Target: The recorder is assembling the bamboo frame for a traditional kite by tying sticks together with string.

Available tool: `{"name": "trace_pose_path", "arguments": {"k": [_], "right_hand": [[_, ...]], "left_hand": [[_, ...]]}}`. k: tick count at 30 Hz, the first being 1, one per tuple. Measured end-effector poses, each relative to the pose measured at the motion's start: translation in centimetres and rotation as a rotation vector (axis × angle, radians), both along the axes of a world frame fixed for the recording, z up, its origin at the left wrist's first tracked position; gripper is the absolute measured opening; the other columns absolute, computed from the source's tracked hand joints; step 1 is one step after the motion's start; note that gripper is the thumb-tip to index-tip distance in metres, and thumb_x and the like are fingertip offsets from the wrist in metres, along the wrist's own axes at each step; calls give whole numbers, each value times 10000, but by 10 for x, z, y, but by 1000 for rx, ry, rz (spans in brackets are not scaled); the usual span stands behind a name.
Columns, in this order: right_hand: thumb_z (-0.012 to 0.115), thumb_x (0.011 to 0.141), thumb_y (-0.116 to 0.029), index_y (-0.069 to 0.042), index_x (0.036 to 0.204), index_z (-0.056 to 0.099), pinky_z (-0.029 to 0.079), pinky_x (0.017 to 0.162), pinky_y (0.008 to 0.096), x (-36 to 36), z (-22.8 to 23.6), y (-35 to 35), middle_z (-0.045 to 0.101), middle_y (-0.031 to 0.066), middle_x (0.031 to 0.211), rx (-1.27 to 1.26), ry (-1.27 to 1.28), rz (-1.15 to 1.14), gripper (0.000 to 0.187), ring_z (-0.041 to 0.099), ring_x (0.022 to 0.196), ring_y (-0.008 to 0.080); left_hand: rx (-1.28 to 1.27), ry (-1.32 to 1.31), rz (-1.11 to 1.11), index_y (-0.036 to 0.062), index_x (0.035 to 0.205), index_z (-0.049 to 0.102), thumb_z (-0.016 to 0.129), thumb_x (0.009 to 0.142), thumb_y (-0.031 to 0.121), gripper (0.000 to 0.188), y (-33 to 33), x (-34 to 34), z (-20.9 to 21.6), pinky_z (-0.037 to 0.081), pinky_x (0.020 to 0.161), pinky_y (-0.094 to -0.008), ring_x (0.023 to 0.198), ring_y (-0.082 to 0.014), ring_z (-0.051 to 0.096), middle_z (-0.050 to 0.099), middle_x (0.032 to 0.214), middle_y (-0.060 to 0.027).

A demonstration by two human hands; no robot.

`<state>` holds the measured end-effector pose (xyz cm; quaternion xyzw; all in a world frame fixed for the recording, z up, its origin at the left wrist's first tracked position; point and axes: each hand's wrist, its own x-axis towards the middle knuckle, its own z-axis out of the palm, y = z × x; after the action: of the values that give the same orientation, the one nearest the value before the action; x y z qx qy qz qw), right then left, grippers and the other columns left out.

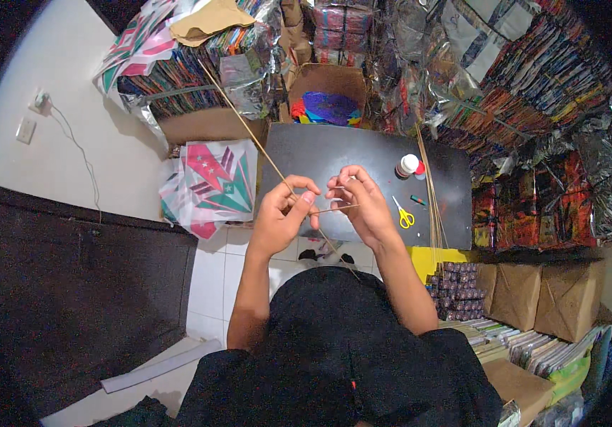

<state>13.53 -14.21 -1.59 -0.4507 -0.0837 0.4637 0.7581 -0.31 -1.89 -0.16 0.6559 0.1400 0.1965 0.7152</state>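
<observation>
My left hand [282,217] is closed around a long thin bamboo stick [240,119], which slants from the upper left down toward my lap. A shorter thin stick [337,208] crosses it at the left fingers, and its other end reaches the right palm. Close beside the left, my right hand [368,211] has its fingers curled in a pinch. Whatever lies between those fingertips is too fine to make out. Both hands are above the near edge of a black table [295,146]. Yellow-handled scissors [405,218] lie on the table to the right.
Several thin sticks [428,181] lie along the table's right side, near a white-capped bottle [407,166] and a small green item [417,201]. Printed sheets [217,178] hang at the left. A cardboard box [327,73] and tall wrapped stacks [534,78] stand behind and at the right.
</observation>
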Motion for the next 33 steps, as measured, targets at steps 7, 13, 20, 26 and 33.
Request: {"name": "trace_pose_path", "arguments": {"k": [7,13,20,26,33], "right_hand": [[562,1025,-199,-126,1031,555,505,805,337,7,-24,-3,597,-1,888,258,255,-21,73,587,833,136],[553,1032,-202,-135,1054,553,495,849,351,11,-22,-6,560,-17,879,428,375,-22,70,566,838,133],[533,1044,-212,-178,1181,418,546,868,426,7,-17,-5,546,8,936,282,112,-165,181,651,926,203],[457,1068,-207,-178,1211,238,623,730,498,2,-11,3,489,51,1005,295,-61,-170,263,721,747,278],[439,1070,-190,-177,1205,229,578,457,337,-3,-9,2,486,66,998,135,-88,-210,250,663,577,207]], "left_hand": [[2,15,-25,58,1087,575,554,1029,214,168,2,-2,-9,342,511,-198,564,-36,528,650,692,-28],[-65,11,-6,58,1083,580,553,1026,211,166,5,-6,-10,315,494,-197,541,-25,473,643,674,-31],[-143,44,14,50,1083,586,552,1023,205,169,6,-7,-8,283,484,-189,515,-15,400,634,659,-48],[-183,37,22,51,1083,583,550,1023,195,159,2,-7,-8,283,485,-190,517,-16,404,636,665,-53],[-233,52,-12,53,1092,578,569,1022,197,160,7,-8,-19,335,494,-180,570,-48,519,612,704,-25]]}}
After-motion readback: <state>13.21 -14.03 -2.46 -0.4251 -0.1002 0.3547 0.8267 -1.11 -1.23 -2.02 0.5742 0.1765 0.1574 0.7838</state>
